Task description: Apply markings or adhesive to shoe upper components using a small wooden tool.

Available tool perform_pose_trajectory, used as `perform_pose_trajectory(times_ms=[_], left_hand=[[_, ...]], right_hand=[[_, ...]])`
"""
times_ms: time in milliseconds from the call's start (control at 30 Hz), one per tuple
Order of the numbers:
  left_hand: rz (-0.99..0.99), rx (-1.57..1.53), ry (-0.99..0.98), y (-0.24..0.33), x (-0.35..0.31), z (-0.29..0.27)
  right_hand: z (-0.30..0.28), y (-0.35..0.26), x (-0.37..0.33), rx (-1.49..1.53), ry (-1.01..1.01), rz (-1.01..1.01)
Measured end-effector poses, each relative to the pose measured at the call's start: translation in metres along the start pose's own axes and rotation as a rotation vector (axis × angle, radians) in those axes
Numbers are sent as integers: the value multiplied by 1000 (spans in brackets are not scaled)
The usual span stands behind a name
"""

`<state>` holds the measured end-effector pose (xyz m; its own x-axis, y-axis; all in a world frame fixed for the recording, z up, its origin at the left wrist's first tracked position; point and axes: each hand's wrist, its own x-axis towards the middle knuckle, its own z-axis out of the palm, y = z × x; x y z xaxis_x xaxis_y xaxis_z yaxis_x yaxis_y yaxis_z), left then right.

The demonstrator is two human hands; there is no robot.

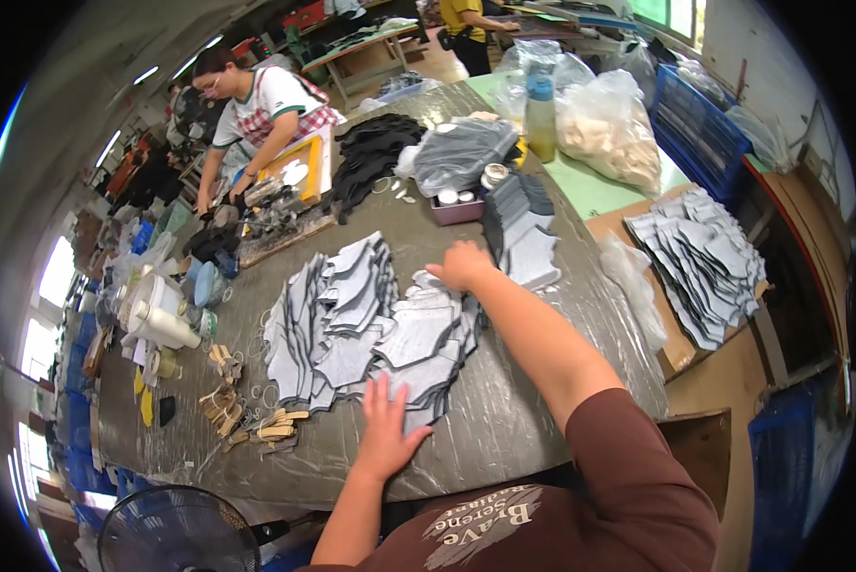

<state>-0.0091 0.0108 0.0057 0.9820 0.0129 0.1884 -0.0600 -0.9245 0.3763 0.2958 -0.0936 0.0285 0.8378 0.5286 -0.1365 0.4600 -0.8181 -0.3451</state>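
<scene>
Cut grey fabric pieces (418, 329) lie in overlapping stacks in the middle of the table, light on top with dark edges. My left hand (388, 429) rests on the near end of the right-hand stack, its fingers spread and nothing held. At that stack's far end is my right hand (464, 267), with the back of the hand up. Most of its fingers are bent out of sight, so any grip there cannot be made out. Another stack of grey pieces (528, 250) sits just right of my right hand. Further pieces (299, 334) fan out at the left.
Wooden clips (223, 405) and rubber bands lie at the table's left. Beyond stand a small box of jars (456, 208), black fabric (375, 153) and a bottle (540, 114). A co-worker (266, 110) works at the far left. More pieces (700, 262) lie at right; a fan (175, 529) stands nearby.
</scene>
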Motion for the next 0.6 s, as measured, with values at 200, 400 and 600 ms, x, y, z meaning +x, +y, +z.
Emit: perform_pose_trajectory(times_ms=[200,400,600], left_hand=[[51,-68,-61,22,-3,9],[75,-59,-91,23,-5,6],[-77,-263,199,18,-4,16]], right_hand=[[-15,-2,1,-72,-320,-77],[-46,15,-38,441,-303,-187],[-29,38,-82,285,-332,-110]])
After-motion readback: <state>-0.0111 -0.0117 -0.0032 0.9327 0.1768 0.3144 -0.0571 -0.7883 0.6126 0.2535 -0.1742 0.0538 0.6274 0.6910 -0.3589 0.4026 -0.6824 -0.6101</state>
